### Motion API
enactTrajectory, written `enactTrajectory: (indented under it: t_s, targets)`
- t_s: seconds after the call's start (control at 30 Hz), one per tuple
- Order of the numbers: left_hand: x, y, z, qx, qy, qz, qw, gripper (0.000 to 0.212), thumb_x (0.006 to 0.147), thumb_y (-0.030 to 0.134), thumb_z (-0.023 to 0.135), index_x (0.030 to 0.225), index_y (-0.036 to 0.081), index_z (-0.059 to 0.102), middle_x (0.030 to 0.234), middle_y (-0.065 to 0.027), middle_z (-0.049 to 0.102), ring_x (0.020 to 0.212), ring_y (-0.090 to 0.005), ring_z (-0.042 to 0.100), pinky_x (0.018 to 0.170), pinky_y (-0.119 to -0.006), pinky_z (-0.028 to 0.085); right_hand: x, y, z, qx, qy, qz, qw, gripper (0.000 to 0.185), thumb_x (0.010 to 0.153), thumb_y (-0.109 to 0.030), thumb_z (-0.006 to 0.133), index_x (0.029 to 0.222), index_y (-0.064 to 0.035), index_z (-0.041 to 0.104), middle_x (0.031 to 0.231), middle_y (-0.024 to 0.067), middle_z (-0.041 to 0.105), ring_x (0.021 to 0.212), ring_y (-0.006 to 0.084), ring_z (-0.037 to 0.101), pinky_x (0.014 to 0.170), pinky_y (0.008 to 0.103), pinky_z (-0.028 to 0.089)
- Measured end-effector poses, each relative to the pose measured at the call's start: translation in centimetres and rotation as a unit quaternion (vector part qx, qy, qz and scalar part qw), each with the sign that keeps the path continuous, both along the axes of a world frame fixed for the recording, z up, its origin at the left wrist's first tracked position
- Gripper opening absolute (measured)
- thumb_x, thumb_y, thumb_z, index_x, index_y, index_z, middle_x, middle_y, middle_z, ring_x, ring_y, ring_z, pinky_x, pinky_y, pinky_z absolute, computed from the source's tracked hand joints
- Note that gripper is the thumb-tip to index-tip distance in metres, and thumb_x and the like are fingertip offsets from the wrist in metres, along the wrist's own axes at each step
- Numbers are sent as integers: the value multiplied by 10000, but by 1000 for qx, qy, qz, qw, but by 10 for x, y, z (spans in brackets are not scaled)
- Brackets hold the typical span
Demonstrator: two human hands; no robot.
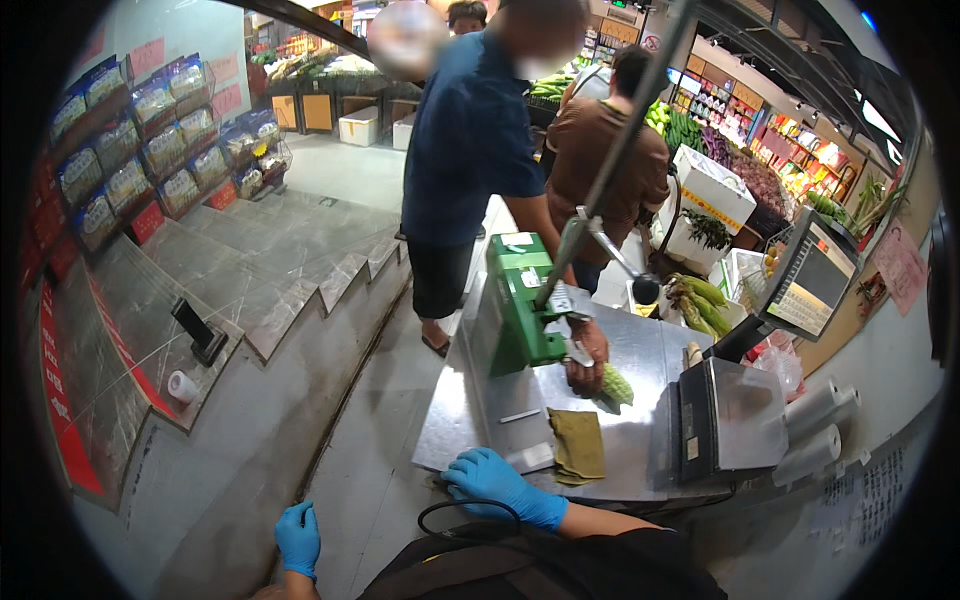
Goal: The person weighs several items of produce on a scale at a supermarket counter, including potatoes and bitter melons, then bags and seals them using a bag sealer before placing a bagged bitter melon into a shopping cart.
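Observation:
My right hand (487, 484), in a blue glove, rests on the near left corner of a metal table (637, 465), its fingers spread over the edge with nothing seen in them. Low at the left, my left hand (298, 536), also gloved, hangs away from the table with loosely curled fingers; its palm is hidden. A folded olive cloth (577, 446) lies to the right of my right hand. Beyond it, another person's hand (589, 356) grips a pale green bumpy vegetable (618, 384), partly hidden, beside a green bench machine (525, 300).
A scale (731, 420) with a raised display (814, 274) stands right, near plastic rolls (810, 457). Husked corn (705, 300) lies behind. Tiled steps (247, 247) at left carry a white roll (182, 386) and a black stand (199, 334). A person (472, 135) stands across the table.

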State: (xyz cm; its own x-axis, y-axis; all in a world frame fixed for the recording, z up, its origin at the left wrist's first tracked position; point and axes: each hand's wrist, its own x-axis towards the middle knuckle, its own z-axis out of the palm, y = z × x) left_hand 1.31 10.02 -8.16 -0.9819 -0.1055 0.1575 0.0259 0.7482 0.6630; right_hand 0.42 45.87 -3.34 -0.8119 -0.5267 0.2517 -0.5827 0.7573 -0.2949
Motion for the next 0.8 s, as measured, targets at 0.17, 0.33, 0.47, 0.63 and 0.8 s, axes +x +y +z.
enactTrajectory:
  t_s: [0.17,0.33,0.47,0.63,0.8]
  targets:
    - [-40,-19,-9,-33,-61,-63,996,197,831,125,598,981,24,675,889,-157,646,754,-289,625,679,-373,496,-46,-45,-13,-71,52,16,996,152,786,-174,591,865,-50,552,789,105,538,794,280,527,757,380,422]
    - [-88,-11,-21,-101,-88,-178,975,214,823,158,623,999,43,664,882,-142,636,772,-289,616,694,-386,495,-87,-57,-33,-60,11,0,998,154,768,-196,604,818,-63,543,781,102,544,795,273,536,744,373,422]
    - [-125,-18,-19,-103,-154,-205,961,236,816,194,641,1007,57,664,910,-132,643,811,-305,611,721,-401,497,-105,-62,-40,-74,4,-32,997,163,764,-211,611,816,-70,548,780,97,545,800,269,537,744,375,422]
    - [-175,-25,-20,-138,-123,-301,936,245,814,213,640,1008,66,664,931,-137,648,845,-313,611,759,-400,492,-80,-54,-39,-67,23,-172,983,173,775,-193,606,871,-53,574,787,101,550,800,275,538,758,379,416]
    - [-227,6,-25,-179,-71,-409,892,216,809,195,640,982,71,675,822,-141,650,787,-310,611,728,-406,486,-6,-40,-24,-54,28,-351,934,244,767,-168,608,976,-42,598,831,105,568,828,283,542,802,399,406]
